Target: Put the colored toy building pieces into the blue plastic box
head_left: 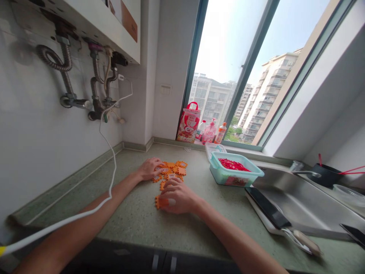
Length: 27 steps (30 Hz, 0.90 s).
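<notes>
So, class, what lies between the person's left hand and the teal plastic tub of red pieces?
In the head view: a cluster of small orange notched pieces, then bare speckled green-grey countertop.

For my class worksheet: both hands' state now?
Left hand: at flat orange notched pieces; grip unclear.
Right hand: curled over another orange piece; grip unclear.

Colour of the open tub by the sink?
Light teal tub, best seen in the head view.

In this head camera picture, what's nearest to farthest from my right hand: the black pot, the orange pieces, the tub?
1. Orange pieces: right at your right hand.
2. Tub: off to its right.
3. Black pot: far right, past the tub.
</notes>
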Each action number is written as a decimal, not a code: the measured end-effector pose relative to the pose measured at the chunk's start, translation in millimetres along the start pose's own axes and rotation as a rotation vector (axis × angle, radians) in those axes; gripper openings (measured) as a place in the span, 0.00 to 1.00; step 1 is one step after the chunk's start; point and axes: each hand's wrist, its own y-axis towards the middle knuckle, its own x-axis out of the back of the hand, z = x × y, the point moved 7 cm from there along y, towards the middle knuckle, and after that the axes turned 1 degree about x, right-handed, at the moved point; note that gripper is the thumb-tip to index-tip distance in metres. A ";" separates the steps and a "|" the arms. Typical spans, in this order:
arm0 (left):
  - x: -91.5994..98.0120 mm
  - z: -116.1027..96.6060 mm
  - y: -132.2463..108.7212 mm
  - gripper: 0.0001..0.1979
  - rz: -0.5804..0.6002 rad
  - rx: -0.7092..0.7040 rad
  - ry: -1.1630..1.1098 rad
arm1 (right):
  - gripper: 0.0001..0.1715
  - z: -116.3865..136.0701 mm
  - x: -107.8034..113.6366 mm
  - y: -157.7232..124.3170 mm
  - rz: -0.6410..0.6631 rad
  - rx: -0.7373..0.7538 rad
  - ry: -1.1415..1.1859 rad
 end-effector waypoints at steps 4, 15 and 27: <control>18.3 4.5 -6.9 0.21 0.108 -0.032 -0.048 | 0.21 10.9 -2.6 1.1 0.017 -0.030 0.047; 7.2 -4.4 -11.5 0.21 0.389 0.113 -0.205 | 0.20 -116.8 46.1 -63.7 -0.476 -0.536 0.108; -3.7 1.4 -17.4 0.28 0.438 0.153 -0.356 | 0.21 -160.5 11.4 -45.6 -0.238 -0.616 -0.041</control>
